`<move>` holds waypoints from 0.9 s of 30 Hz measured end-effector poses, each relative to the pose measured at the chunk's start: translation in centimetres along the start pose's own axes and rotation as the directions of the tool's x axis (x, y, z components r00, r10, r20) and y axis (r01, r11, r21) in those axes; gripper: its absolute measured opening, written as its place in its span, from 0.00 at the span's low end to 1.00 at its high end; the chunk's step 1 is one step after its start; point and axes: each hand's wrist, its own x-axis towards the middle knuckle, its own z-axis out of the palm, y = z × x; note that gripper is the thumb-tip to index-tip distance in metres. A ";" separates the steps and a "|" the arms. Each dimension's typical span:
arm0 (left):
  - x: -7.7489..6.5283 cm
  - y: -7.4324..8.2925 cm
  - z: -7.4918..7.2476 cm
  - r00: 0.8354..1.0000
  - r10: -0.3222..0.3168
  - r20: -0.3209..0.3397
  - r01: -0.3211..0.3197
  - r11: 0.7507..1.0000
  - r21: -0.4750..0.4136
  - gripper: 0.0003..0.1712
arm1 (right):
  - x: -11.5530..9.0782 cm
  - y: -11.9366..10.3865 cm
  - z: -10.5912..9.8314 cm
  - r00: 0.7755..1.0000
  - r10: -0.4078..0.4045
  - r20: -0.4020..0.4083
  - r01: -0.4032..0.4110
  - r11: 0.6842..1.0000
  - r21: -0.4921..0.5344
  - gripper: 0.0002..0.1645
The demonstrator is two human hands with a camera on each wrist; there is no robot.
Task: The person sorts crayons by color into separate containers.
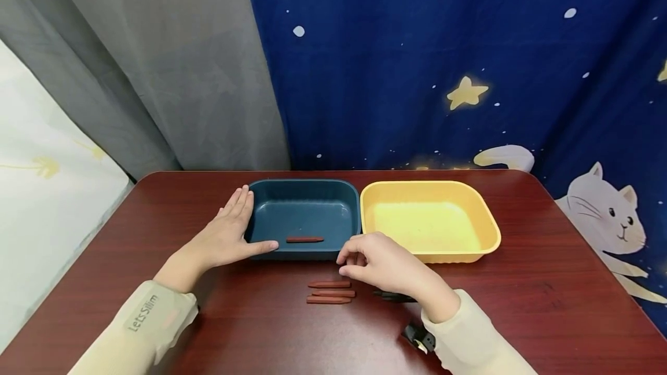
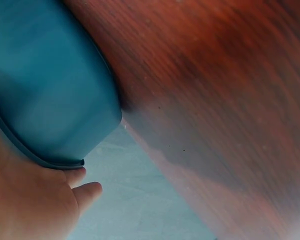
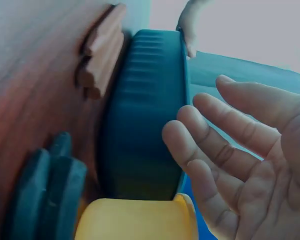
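Nearest us are two pale sleeves (image 1: 479, 340), with a small black object (image 1: 418, 337) just at the right cuff. We see one red crayon (image 1: 304, 239) lying in the blue tray (image 1: 304, 213), close to the near wall. The right hand (image 1: 383, 262) is by that tray's near right corner, its grip apart, fingers loosely bent; we cannot tell whether a fingertip touches the rim. The left hand (image 1: 226, 233) lies against the tray's left end, its grip apart too, the thumb stretched to the near rim. In front of the tray we see three more red crayons (image 1: 333, 293) side by side on the brown surface (image 1: 260, 328), and dark crayons (image 1: 395, 297) partly behind the right hand. The yellow tray (image 1: 422, 224) stands just right of the blue one. Beyond hangs a starry blue curtain (image 1: 391, 74).
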 end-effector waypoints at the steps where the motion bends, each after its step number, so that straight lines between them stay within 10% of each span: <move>1: 0.0 0.0 0.0 1.000 -0.002 0.001 0.002 1.000 -0.001 0.73 | 0.0 0.0 0.2 1.000 -0.002 0.003 0.002 1.000 -0.017 0.06; 27: 0.0 -0.1 0.0 1.000 -0.007 0.006 0.007 1.000 0.004 0.73 | 1.1 -0.1 2.8 0.991 0.029 0.129 0.006 0.965 -0.262 0.07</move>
